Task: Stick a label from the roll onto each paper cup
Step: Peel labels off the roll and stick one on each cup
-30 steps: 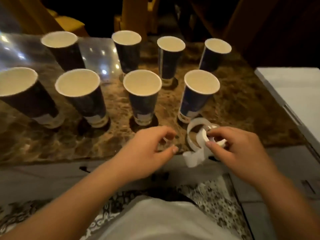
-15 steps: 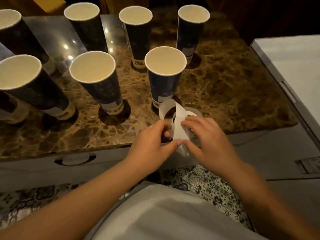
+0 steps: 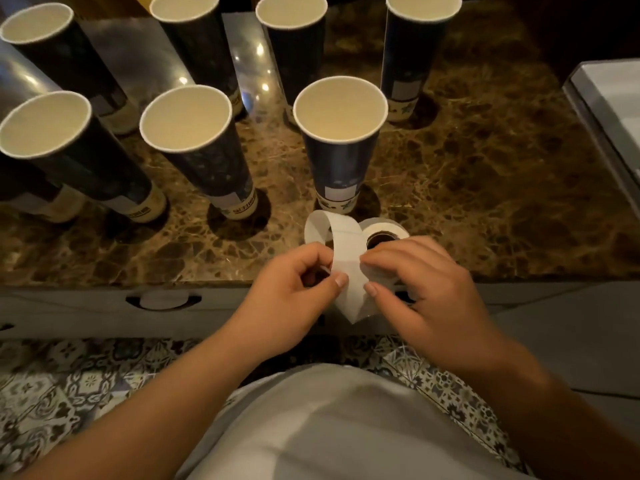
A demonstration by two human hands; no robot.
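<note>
Several dark blue paper cups stand upright in two rows on the brown marble table. The nearest cup has a white label low on its side; the cup behind it on the right shows one too. The white label roll lies on the table just in front of the nearest cup. A loose strip of label tape curls off the roll toward me. My left hand pinches the strip's left edge. My right hand pinches its right edge and partly covers the roll.
A white box or panel sits at the table's right edge. Below the table's front edge runs a grey drawer front with a recessed handle. Patterned floor tiles and my light shirt fill the bottom of the view.
The view has moved closer and tilted down. My left hand reached over and took hold of the loose strip beside my right hand; both now pinch it just off the table's front edge.
</note>
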